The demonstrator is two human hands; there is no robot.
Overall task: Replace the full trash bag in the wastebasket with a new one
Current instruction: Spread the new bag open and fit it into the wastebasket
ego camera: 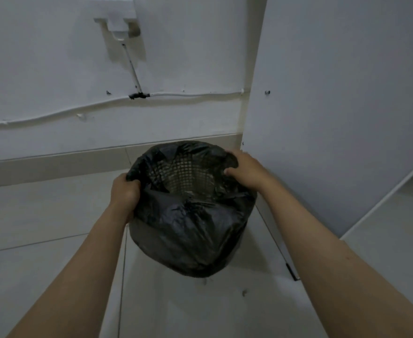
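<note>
The wastebasket (188,176) is sitting on the tiled floor (42,215) in a corner, just ahead of both hands, its mesh wall showing through the open mouth. A black trash bag (188,223) is lying draped over its rim and down the outside. The left hand (123,191) is gripping bunched plastic at the left rim; the right hand (245,168) is curling over the right rim, holding the bag there. The wall (334,106) is crowding the right side
</note>
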